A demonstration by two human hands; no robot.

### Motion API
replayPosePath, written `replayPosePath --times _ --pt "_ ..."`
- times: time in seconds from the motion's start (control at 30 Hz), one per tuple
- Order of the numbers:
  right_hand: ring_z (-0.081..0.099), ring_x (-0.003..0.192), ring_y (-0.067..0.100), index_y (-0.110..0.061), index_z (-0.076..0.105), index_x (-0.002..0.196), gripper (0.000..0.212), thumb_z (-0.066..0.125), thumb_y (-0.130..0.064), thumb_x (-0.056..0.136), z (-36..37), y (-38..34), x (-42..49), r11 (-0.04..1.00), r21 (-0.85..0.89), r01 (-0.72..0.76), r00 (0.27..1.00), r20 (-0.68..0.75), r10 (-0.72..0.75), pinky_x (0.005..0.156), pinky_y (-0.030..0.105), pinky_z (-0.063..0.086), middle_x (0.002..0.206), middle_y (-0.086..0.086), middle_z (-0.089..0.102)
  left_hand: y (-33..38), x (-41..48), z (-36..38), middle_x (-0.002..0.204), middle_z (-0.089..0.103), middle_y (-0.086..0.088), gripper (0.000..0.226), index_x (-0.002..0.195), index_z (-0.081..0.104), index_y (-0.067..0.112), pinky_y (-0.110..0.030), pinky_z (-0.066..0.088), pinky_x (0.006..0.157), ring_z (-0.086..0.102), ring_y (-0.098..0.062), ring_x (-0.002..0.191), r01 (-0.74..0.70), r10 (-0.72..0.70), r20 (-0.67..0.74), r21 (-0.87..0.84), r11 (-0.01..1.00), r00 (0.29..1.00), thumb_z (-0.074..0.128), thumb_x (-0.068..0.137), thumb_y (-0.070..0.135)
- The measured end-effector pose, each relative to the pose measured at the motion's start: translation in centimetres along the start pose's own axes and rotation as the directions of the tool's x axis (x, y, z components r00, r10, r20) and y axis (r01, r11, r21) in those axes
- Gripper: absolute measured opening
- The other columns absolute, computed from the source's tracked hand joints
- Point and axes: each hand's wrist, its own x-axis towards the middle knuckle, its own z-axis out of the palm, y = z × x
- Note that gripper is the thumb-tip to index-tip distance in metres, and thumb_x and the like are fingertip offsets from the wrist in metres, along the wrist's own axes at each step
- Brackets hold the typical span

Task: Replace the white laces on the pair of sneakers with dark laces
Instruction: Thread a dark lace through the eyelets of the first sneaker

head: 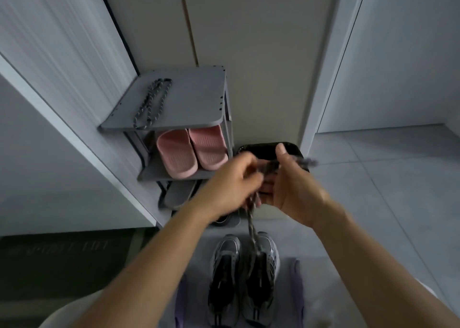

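Two grey-and-black sneakers, the left one [224, 273] and the right one [261, 278], stand side by side on the floor below my hands, toes away from me. My left hand [229, 183] and my right hand [291, 183] are raised together above them, both gripping a dark speckled lace [252, 228]. One strand hangs from my left hand down onto the right sneaker, and a blurred end sticks out past my right hand. A second dark speckled lace [151, 101] lies looped on top of the grey shoe rack [194, 96].
Pink slippers [191, 151] sit on the rack's middle shelf, grey slippers [178, 193] on the shelf below. A black bin [263, 149] stands right of the rack, behind my hands. A dark doormat [62, 250] lies at lower left. Purple slippers [297, 285] flank the sneakers.
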Motion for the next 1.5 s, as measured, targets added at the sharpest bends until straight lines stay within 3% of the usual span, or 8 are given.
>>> replayPosePath --times 0.07,0.17,0.37,0.5,0.67,0.9,1.17,1.5 --pt "0.062 0.074 0.018 -0.005 0.060 0.094 0.025 0.047 -0.026 0.093 0.2 0.4 -0.1 0.982 -0.190 0.003 0.987 -0.157 -0.033 0.066 0.030 0.054 0.083 0.009 0.063 -2.5 -0.8 2.6 0.074 0.058 0.008 0.021 0.089 0.052 0.028 -0.019 0.045 0.051 0.054 -0.004 0.050 0.017 -0.013 0.066 -0.071 0.997 0.998 0.053 0.090 0.007" --pt "0.058 0.073 0.015 -0.008 0.060 0.084 0.025 0.042 -0.020 0.097 -0.2 1.3 -0.1 0.832 -0.550 -0.069 0.944 -0.306 -0.125 0.076 0.029 0.048 0.079 0.005 0.062 -6.1 -1.7 4.6 0.066 0.058 0.009 0.012 0.093 0.059 0.021 -0.018 0.043 0.053 0.052 -0.007 0.050 0.082 -0.068 0.091 -0.150 0.985 0.993 0.062 0.084 0.015" --pt "0.052 0.050 0.011 -0.010 0.057 0.076 0.030 0.041 -0.023 0.098 -1.9 -0.4 -1.1 0.918 -0.395 -0.033 0.878 -0.449 -0.163 0.057 0.024 0.045 0.061 0.002 0.057 -17.2 -3.3 8.4 0.068 0.061 0.002 0.019 0.078 0.062 0.026 -0.023 0.043 0.062 0.052 -0.004 0.053 0.381 -0.380 0.022 -0.048 0.924 0.925 0.056 0.089 0.012" --pt "0.030 0.042 0.009 -0.009 0.057 0.074 0.031 0.042 -0.022 0.098 -3.0 -0.5 -1.4 0.906 -0.421 -0.027 0.869 -0.459 -0.187 0.047 0.023 0.027 0.048 -0.003 0.040 -24.5 -3.4 11.1 0.098 0.063 -0.014 0.005 0.093 0.055 0.014 -0.031 0.047 0.080 0.061 -0.026 0.085 0.566 -0.585 0.010 0.240 0.789 0.811 0.056 0.088 0.016" --pt "0.023 0.042 0.010 -0.008 0.057 0.076 0.028 0.044 -0.022 0.097 -4.2 -0.9 -1.6 0.903 -0.430 -0.008 0.873 -0.443 -0.204 0.048 0.026 0.018 0.044 -0.005 0.035 -27.6 -0.9 13.1 0.129 0.052 -0.012 0.036 0.123 0.043 0.006 -0.027 0.037 0.092 0.049 -0.026 0.119 0.511 -0.620 0.034 0.533 0.675 0.784 0.046 0.095 0.028" --pt "0.023 0.047 0.011 -0.008 0.059 0.083 0.022 0.050 -0.025 0.092 -5.2 -0.8 -1.3 0.921 -0.388 -0.024 0.858 -0.480 -0.180 0.051 0.028 0.018 0.051 -0.003 0.035 -30.2 1.7 16.7 0.137 0.046 -0.016 0.047 0.134 0.035 0.004 -0.033 0.034 0.102 0.045 -0.029 0.126 0.542 -0.720 0.087 0.598 0.591 0.689 0.041 0.096 0.029" --pt "0.025 0.047 0.011 -0.008 0.059 0.082 0.023 0.051 -0.026 0.093 -4.7 -1.1 -0.7 0.918 -0.396 -0.003 0.872 -0.451 -0.192 0.050 0.027 0.021 0.050 -0.004 0.039 -26.7 -0.9 15.4 0.124 0.058 -0.014 0.032 0.125 0.046 0.006 -0.030 0.041 0.094 0.055 -0.027 0.113 0.568 -0.634 -0.028 0.476 0.672 0.773 0.029 0.099 0.013" --pt "0.040 0.053 0.010 -0.012 0.063 0.093 0.032 0.045 -0.039 0.094 0.0 -0.1 -1.4 0.772 -0.635 -0.014 0.842 -0.424 -0.334 0.056 0.025 0.034 0.063 -0.003 0.048 -12.8 -10.1 7.1 0.113 0.062 -0.010 0.031 0.127 0.047 0.013 -0.027 0.044 0.082 0.058 -0.026 0.102 0.413 -0.279 -0.425 0.264 0.872 0.861 0.035 0.098 0.019"
